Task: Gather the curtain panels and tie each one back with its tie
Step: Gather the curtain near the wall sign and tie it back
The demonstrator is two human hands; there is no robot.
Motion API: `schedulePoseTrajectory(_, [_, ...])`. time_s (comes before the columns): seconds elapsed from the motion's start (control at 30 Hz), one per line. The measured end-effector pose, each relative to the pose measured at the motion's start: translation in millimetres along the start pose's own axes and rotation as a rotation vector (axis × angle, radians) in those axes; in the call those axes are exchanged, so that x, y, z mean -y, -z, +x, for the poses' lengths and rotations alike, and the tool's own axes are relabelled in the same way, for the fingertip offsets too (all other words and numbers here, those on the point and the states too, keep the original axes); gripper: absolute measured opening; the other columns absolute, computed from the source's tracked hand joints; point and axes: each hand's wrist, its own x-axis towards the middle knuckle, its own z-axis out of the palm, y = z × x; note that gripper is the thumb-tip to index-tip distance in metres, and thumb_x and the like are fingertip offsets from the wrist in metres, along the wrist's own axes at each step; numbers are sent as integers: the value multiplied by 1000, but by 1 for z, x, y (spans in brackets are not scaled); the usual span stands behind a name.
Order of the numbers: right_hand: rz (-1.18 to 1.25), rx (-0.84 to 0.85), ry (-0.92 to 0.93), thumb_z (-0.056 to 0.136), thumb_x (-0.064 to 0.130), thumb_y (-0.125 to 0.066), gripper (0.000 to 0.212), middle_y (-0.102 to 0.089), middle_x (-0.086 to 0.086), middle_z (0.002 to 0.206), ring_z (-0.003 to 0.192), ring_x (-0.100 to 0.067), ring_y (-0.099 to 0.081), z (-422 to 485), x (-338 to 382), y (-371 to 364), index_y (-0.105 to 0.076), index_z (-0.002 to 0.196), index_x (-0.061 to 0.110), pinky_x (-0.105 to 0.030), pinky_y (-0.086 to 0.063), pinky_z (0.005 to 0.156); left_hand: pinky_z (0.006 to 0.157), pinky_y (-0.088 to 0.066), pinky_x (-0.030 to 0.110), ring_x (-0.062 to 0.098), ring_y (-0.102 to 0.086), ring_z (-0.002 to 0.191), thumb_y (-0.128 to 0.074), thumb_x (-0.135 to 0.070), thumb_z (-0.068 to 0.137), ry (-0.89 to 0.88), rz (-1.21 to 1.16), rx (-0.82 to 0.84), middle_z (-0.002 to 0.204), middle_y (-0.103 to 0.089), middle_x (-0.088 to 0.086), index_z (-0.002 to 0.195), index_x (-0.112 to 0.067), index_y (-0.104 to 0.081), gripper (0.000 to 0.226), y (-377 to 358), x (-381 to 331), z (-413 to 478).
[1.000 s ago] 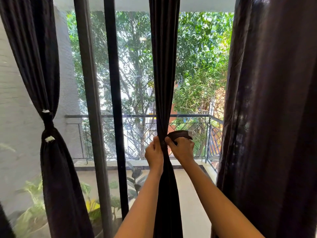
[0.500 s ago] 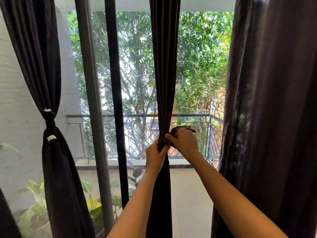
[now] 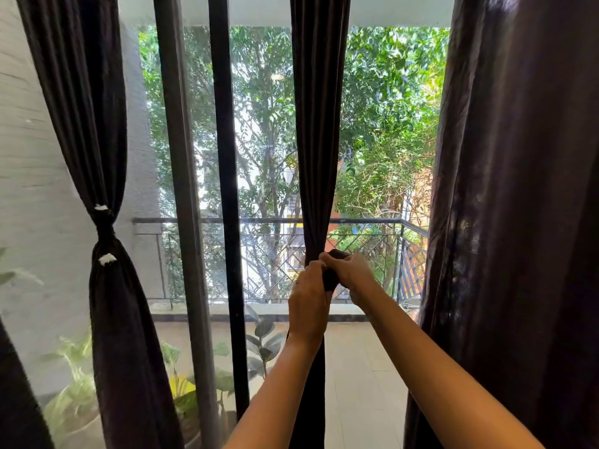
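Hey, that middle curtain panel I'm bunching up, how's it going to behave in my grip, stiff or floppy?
Probably floppy: the middle curtain panel collapses into narrow folds where the left hand and right hand squeeze it. Likely light, since fingers alone hold it. It may spread out if released before the tie is fastened.

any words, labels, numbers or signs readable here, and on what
No text can be read.
White tags on the left curtain: no print shows.
Coloured patches past the railing: too blurred to tell if signs.
The middle curtain and tie, gripped by the left hand and right hand: plain.
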Motion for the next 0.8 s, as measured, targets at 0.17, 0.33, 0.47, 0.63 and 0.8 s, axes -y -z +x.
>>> schedulePoseTrajectory(0.17, [310, 63, -129, 81, 16, -74, 10, -65, -3, 60, 50, -11, -58, -4, -4, 6, -68, 84, 9, -19, -41, 47, 71, -51, 34, 14, -62, 78, -61, -21, 90, 284, -199, -40, 86, -66, -3, 94, -15, -62, 7, 1, -1, 2])
schedulePoseTrajectory(0.33, [637, 66, -360, 86, 18, -68, 9, -65, -3, 75, 64, -11, -61, -2, -14, 12, -62, 85, 12, -27, -47, 60, 67, -47, 27, 17, -63, 72, -61, -24, 90, 452, -222, -91, 77, -69, 1, 88, -14, -66, 11, 6, -5, 12])
schedulePoseTrajectory(0.47, [936, 82, -433, 92, 6, -54, 9, -66, -7, 63, 55, -13, -66, 2, -24, 12, -51, 84, 9, -24, -53, 52, 73, -54, 32, 19, -69, 73, -61, -32, 89, 716, -349, -50, 75, -70, 2, 85, -14, -66, 18, 0, 2, 19])
schedulePoseTrajectory(0.63, [840, 163, -529, 91, -3, -51, 19, -64, -9, 49, 41, -14, -63, -5, -34, 5, -51, 73, 3, -23, -54, 44, 76, -52, 32, 21, -66, 81, -61, -36, 89, 843, -423, -50, 85, -69, 3, 89, -10, -65, 26, 1, -4, 25])
schedulePoseTrajectory(0.8, [675, 234, -471, 82, 4, -69, 10, -68, -6, 59, 48, -12, -66, -10, -44, -13, -60, 87, 4, -26, -58, 52, 70, -40, 25, 19, -59, 80, -62, -35, 89, 770, -338, -83, 86, -65, 3, 94, -7, -63, 28, 8, -12, 28])
